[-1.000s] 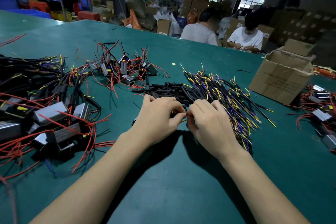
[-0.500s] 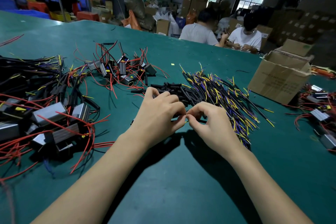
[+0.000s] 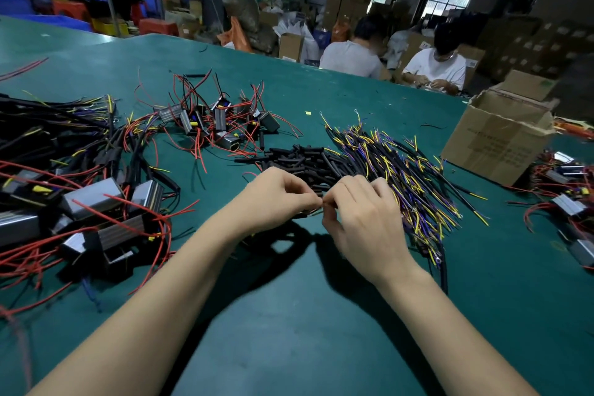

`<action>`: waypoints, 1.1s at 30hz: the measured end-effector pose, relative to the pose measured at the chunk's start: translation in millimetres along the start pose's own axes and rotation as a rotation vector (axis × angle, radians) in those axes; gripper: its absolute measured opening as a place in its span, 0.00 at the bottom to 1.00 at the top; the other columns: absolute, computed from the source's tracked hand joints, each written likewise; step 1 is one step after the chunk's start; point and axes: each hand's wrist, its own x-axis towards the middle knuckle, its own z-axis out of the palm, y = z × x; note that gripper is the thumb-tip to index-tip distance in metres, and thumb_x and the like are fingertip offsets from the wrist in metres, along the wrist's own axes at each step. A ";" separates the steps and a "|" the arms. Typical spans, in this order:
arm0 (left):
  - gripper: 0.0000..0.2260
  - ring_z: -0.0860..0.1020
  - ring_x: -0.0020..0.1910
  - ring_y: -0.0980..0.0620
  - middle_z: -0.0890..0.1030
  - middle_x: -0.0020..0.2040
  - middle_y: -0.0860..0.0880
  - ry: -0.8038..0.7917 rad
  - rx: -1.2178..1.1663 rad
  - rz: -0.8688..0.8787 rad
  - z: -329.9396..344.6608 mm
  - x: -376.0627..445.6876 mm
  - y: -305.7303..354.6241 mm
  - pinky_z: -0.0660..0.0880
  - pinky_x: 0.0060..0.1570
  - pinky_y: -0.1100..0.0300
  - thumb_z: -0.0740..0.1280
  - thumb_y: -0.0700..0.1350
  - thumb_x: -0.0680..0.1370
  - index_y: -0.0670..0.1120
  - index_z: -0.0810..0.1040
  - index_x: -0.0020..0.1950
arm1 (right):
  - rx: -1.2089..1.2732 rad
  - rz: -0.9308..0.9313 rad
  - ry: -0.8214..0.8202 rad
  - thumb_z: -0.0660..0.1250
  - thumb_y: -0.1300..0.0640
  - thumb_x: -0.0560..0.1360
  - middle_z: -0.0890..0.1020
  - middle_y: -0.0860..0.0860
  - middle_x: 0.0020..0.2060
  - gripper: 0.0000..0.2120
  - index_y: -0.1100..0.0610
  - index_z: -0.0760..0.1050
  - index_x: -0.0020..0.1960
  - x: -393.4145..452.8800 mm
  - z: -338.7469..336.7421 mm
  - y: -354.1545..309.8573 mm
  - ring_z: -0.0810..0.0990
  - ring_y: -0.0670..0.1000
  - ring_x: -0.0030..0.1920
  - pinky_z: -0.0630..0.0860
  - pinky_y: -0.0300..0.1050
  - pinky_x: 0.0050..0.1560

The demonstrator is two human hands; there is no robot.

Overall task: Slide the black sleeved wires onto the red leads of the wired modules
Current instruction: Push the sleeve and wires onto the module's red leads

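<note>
Head view, left hand (image 3: 276, 199), right hand (image 3: 363, 219), pinching thin wire (image 3: 316, 211).

Nothing here can be read from where I sit. The cardboard box (image 3: 496, 141) to my right on the bench (image 3: 321, 315) carries faint rows of dark print on its side, too small and blurred for me to make out. The stacked cartons (image 3: 543, 45) in the background bear pale labels, also illegible. The modules (image 3: 93, 202) show yellow marks, no letters.
</note>
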 end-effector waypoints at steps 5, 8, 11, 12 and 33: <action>0.01 0.77 0.45 0.55 0.74 0.35 0.60 0.193 0.528 0.376 8.1 -9.0 -0.4 0.61 0.54 0.54 0.68 0.50 0.75 0.54 0.79 0.44 | 0.259 0.191 -0.122 0.68 0.60 0.74 0.78 0.47 0.39 0.02 0.57 0.76 0.42 -2.8 -2.2 5.6 0.76 0.54 0.38 0.64 0.46 0.44; 0.03 0.76 0.42 0.53 0.74 0.36 0.58 0.220 0.643 0.501 8.4 -8.6 -2.6 0.61 0.53 0.52 0.68 0.48 0.74 0.50 0.78 0.46 | 0.364 0.243 -0.154 0.67 0.59 0.74 0.79 0.46 0.38 0.03 0.56 0.77 0.42 -2.0 -3.2 9.5 0.77 0.52 0.40 0.69 0.50 0.48; 0.02 0.77 0.37 0.50 0.78 0.34 0.54 0.268 0.706 0.579 10.0 -8.7 -2.8 0.65 0.50 0.49 0.69 0.45 0.72 0.48 0.78 0.41 | 0.476 0.299 -0.197 0.67 0.60 0.74 0.80 0.47 0.38 0.03 0.56 0.78 0.42 0.3 -3.6 10.5 0.78 0.51 0.41 0.73 0.55 0.50; 0.03 0.77 0.35 0.49 0.78 0.33 0.54 0.284 0.720 0.593 11.0 -8.5 -2.3 0.67 0.48 0.49 0.70 0.45 0.72 0.48 0.78 0.40 | 0.511 0.322 -0.200 0.67 0.60 0.74 0.80 0.47 0.38 0.03 0.55 0.78 0.42 0.9 -3.8 11.6 0.78 0.51 0.41 0.74 0.55 0.50; 0.05 0.78 0.38 0.64 0.81 0.39 0.54 0.050 0.360 0.196 -15.5 -8.9 -0.9 0.74 0.46 0.67 0.72 0.45 0.73 0.48 0.83 0.47 | 0.557 0.289 -0.074 0.69 0.62 0.74 0.79 0.47 0.39 0.03 0.55 0.79 0.42 -3.3 1.9 18.7 0.78 0.49 0.40 0.74 0.57 0.48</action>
